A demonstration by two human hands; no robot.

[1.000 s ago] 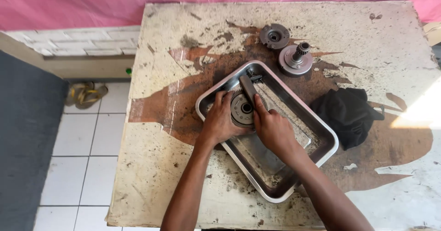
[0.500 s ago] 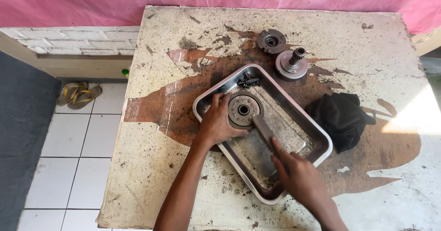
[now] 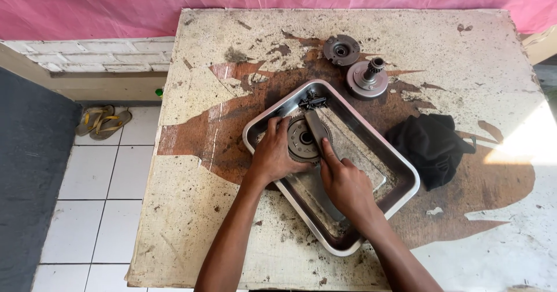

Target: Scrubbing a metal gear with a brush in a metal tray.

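Since half a second ago the right hand [image 3: 347, 183] has come back up the metal tray [image 3: 400, 167] and again presses a flat brush-like tool [image 3: 316, 128] onto the round gear part [image 3: 301, 140]. That part lies in the tray's ten o'clock corner, where the left hand [image 3: 274, 155] clasps its rim. Two more round metal parts [image 3: 341, 49] [image 3: 366, 78] sit on the stained table [image 3: 232, 222] at twelve o'clock, one black cloth [image 3: 430, 147] at three, and one pair of sandals [image 3: 103, 122] on the floor at nine.
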